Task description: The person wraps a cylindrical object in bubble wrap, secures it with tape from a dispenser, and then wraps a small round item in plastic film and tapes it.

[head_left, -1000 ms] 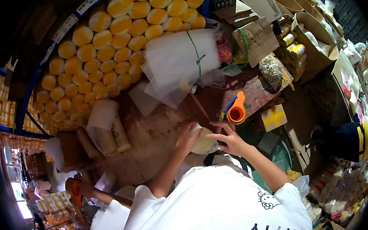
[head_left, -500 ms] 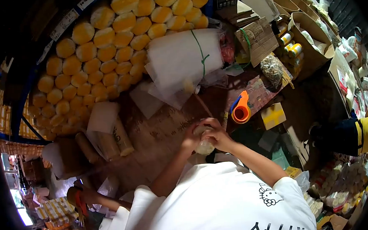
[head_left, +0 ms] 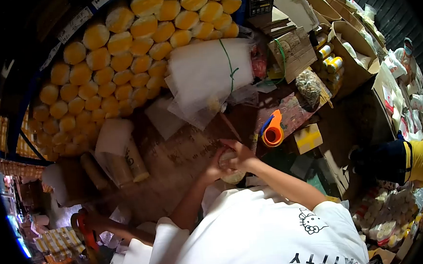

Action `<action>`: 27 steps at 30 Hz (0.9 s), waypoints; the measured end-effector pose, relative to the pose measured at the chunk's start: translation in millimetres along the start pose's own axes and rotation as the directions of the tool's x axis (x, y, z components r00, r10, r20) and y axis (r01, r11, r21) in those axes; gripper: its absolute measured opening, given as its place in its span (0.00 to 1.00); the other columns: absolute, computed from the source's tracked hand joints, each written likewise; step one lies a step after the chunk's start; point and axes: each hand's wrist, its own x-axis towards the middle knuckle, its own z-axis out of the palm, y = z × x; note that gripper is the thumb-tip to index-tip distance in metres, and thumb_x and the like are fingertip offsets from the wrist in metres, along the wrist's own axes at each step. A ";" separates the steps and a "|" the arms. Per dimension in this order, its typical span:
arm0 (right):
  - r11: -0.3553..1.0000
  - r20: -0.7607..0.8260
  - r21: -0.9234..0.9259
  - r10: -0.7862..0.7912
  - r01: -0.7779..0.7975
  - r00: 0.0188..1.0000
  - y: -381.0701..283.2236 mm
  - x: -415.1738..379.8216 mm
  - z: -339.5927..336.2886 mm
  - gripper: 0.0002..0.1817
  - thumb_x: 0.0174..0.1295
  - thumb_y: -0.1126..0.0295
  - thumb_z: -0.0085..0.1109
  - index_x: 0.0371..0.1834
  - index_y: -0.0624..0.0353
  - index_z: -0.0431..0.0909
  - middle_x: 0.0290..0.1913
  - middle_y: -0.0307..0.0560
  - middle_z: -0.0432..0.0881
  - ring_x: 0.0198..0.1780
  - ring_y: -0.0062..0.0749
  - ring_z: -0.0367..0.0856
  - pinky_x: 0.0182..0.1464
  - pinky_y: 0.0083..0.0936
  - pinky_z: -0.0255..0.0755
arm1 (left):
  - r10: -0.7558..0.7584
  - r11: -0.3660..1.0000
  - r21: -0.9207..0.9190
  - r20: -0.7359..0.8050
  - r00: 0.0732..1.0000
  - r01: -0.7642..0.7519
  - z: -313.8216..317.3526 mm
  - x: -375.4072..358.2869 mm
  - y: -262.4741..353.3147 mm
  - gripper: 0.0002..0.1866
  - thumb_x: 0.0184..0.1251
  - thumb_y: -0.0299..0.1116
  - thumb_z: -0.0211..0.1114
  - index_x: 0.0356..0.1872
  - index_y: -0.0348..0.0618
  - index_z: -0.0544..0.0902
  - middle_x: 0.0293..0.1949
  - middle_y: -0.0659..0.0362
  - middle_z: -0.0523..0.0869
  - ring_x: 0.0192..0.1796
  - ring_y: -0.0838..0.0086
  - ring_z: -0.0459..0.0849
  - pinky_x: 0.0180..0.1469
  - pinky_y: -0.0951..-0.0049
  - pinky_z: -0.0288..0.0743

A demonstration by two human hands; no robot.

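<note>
Close to my white shirt, over the near edge of the brown table (head_left: 174, 156), I hold a pale, translucent roll-shaped bundle (head_left: 232, 175). My left hand (head_left: 214, 168) is wrapped round its left side. From the right, my right hand (head_left: 242, 155) grips it, with fingers across its upper part. Beyond my hands a thin stick (head_left: 231, 127) lies on the table. An orange tape dispenser (head_left: 272, 134) rests to the right of my hands. A stack of white sheets (head_left: 203, 69) tied with green string lies farther back.
Stacked yellow-and-white rolls (head_left: 120, 43) fill the back left. Brown rolls (head_left: 135, 162) lie at the table's left. A small box (head_left: 309, 138) with yellow tape is at the right. Another person's arm (head_left: 115, 227) reaches in at lower left; a person in yellow (head_left: 422, 160) is far right.
My hands have moved slightly down and closed more tightly round the bundle. The view has shifted a little. At lower left the other person's arm has moved slightly left.
</note>
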 end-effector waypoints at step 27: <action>0.797 -0.437 0.594 0.438 -0.114 0.785 15.7 -14.3 48.5 0.36 0.50 0.71 0.62 0.61 0.55 0.51 0.53 0.52 0.65 0.54 0.37 0.66 0.55 0.25 0.63 | -0.209 0.957 -0.287 -0.784 0.585 -0.044 88.0 12.2 25.7 0.37 0.60 0.37 0.58 0.64 0.48 0.44 0.60 0.51 0.60 0.56 0.64 0.66 0.53 0.64 0.66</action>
